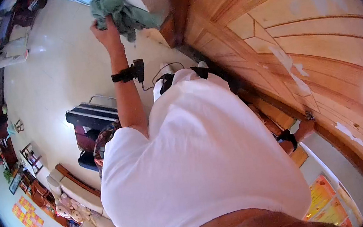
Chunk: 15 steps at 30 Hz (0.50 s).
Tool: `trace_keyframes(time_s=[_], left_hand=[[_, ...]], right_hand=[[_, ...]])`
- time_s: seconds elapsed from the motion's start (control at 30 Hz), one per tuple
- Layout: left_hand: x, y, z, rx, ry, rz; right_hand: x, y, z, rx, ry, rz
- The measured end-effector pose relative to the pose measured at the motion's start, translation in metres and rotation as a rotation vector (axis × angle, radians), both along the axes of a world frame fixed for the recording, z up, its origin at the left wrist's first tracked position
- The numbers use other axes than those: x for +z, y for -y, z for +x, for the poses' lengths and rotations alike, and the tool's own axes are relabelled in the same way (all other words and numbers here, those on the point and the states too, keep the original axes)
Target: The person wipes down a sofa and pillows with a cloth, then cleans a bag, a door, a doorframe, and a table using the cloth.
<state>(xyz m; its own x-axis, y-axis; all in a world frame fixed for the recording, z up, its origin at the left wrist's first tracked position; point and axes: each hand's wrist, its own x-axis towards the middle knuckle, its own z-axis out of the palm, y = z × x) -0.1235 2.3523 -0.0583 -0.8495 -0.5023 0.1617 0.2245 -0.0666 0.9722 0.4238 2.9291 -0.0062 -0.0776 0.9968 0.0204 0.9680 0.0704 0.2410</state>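
Note:
My left hand (108, 34) is stretched forward and closed on a crumpled green cloth (117, 14). The cloth lies against the white wall edge and the wooden door frame. At the right, my right hand (304, 130) is at the edge of the wooden door (274, 56), its fingers closed at a small dark metal door handle (310, 116). Part of those fingers is hard to make out. Pale, torn-looking patches mark the door panels.
A black device with a cable (138, 69) is strapped to my left wrist. A dark folded item with a metal frame (93, 113) stands at my left. Beyond it are a small chair (30, 158) and a sofa with plush toys (75, 190). Red-yellow posters (323, 200) hang behind right.

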Motion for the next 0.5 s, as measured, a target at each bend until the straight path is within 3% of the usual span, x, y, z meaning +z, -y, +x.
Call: trace_keyframes(time_s=[0.03, 0.07, 0.13, 0.17, 0.23, 0.37, 0.47, 0.5], left_hand=[[-0.03, 0.014, 0.001, -0.025, 0.193, -0.248], [-0.028, 0.017, 0.003, -0.048, 0.382, -0.494], [-0.057, 0.019, 0.013, -0.121, 0.538, -0.314], [-0.09, 0.025, 0.01, -0.124, 0.564, -0.484], [-0.076, -0.001, 0.032, -0.329, 0.659, -0.223], [-0.1, -0.036, 0.054, -0.691, 0.452, -0.64], [-0.118, -0.043, 0.063, -0.61, 0.493, -0.589], [-0.134, -0.039, 0.062, -0.535, 0.547, -0.253]], right_hand=[[0.001, 0.001, 0.001, 0.007, -0.001, -0.004], [-0.001, 0.002, 0.001, 0.012, 0.004, -0.009], [0.0, -0.003, 0.003, 0.018, 0.014, -0.022], [0.002, -0.002, 0.006, 0.02, 0.024, -0.019], [0.008, -0.005, 0.008, 0.034, 0.054, -0.031], [0.018, -0.014, -0.002, 0.141, 0.124, -0.136], [0.0, -0.002, -0.047, 0.383, 0.032, -0.541], [-0.013, 0.011, -0.074, 0.465, -0.027, -0.712]])
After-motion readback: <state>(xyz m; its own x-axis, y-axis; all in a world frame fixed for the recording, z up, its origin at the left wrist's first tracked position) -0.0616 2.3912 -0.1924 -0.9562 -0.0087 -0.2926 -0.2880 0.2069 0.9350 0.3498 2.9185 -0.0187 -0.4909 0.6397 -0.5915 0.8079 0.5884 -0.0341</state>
